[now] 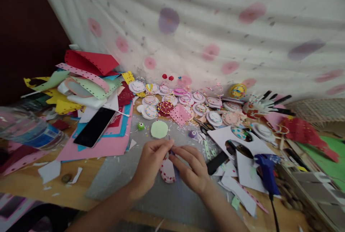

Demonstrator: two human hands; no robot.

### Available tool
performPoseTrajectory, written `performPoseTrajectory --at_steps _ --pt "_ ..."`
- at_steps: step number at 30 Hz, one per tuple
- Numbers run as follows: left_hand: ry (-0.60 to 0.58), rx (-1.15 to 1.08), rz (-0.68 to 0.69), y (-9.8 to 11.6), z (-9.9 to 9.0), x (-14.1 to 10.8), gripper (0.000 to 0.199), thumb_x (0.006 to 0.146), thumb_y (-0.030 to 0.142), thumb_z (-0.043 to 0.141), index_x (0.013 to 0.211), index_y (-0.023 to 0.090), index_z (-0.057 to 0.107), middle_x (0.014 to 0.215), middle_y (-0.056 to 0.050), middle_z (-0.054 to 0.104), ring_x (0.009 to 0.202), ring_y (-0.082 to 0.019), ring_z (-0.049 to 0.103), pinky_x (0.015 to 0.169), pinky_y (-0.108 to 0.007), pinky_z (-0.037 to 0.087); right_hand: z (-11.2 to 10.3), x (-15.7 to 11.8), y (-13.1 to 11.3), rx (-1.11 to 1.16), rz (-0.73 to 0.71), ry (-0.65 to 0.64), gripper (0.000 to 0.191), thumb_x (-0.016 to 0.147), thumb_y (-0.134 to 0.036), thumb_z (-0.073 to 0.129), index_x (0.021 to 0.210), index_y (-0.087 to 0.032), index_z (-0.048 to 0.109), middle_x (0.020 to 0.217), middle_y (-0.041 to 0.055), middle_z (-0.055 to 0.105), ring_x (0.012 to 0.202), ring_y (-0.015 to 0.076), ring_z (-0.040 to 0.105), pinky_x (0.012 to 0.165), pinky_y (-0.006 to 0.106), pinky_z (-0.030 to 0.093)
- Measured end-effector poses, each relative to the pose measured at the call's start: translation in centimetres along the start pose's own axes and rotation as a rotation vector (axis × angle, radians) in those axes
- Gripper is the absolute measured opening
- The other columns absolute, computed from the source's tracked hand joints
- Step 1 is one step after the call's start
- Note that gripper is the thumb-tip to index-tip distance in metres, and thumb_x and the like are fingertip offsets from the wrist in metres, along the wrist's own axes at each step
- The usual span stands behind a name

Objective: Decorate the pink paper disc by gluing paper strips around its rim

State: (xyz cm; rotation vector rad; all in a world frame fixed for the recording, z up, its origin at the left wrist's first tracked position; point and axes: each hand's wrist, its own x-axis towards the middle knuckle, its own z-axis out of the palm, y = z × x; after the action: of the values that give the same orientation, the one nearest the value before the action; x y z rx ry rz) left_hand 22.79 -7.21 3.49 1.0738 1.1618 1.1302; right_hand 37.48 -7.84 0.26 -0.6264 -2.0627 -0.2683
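Note:
My left hand (153, 158) and my right hand (190, 163) meet above a grey mat (115, 181). Fingers of both are pinched round something small and dark, too blurred to make out. Just below the fingertips is a white and pink rounded piece with red dots (167, 171); whether a hand touches it is unclear. A pale green scalloped disc (159, 130) lies beyond my hands, with a small green one-eyed figure (141, 126) to its left and a purple one (192, 133) to its right.
Several small decorated paper hats stand at the back. A black phone (95, 127) rests on coloured sheets at left, near a plastic bottle (32, 129). A blue glue gun (268, 174), scissors (207, 127) and white paper scraps (239, 192) lie at right.

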Motion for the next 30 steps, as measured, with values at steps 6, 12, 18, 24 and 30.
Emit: performPoseTrajectory --at_steps 6,12,18,24,30 --pt "-0.161 0.249 -0.021 -0.9 -2.0 2.3 0.05 0.086 0.048 0.043 0.055 0.015 0.063 0.054 -0.002 0.057 0.054 -0.014 0.046 0.053 -0.025 0.033 2.5 -2.2 2.4 0.296 0.503 0.415 0.016 0.087 -0.011 0.053 0.094 -0.024 0.06 0.086 0.0033 0.067 0.081 0.017 0.063 0.075 0.035 0.052" --pt "-0.252 0.354 -0.015 -4.2 -6.1 6.3 0.054 0.087 0.046 0.045 0.042 0.017 0.051 0.037 0.002 0.044 0.038 -0.009 0.037 0.044 -0.022 0.027 3.5 -3.6 4.2 0.475 0.883 0.464 0.004 0.091 -0.02 0.051 0.09 -0.02 0.054 0.084 0.0022 0.06 0.072 0.0129 0.058 0.065 0.026 0.049" --pt "-0.64 0.381 -0.184 -5.8 -7.1 6.1 0.038 0.086 0.042 0.056 0.062 0.014 0.065 0.036 0.006 0.043 0.032 -0.006 0.034 0.04 -0.018 0.025 4.0 -3.9 2.8 0.712 0.955 0.306 0.01 0.09 -0.03 0.054 0.09 -0.021 0.055 0.08 0.0015 0.061 0.073 0.0143 0.058 0.064 0.026 0.049" --pt "-0.922 0.346 -0.307 -6.0 -7.0 5.6 0.027 0.083 0.033 0.06 0.07 0.011 0.065 0.043 0.005 0.049 0.036 -0.006 0.043 0.039 -0.014 0.031 4.2 -3.9 2.3 0.862 1.014 0.236 0.007 0.09 -0.029 0.056 0.089 -0.022 0.057 0.081 0.001 0.059 0.076 0.015 0.057 0.069 0.028 0.047" --pt "-0.931 0.299 -0.307 -6.1 -6.8 5.9 0.027 0.085 0.03 0.058 0.066 0.011 0.06 0.042 0.006 0.046 0.034 -0.004 0.04 0.036 -0.012 0.029 4.0 -3.7 2.4 0.876 1.057 0.205 0.011 0.089 -0.033 0.057 0.088 -0.023 0.056 0.079 0.0017 0.059 0.074 0.0165 0.058 0.065 0.029 0.047"
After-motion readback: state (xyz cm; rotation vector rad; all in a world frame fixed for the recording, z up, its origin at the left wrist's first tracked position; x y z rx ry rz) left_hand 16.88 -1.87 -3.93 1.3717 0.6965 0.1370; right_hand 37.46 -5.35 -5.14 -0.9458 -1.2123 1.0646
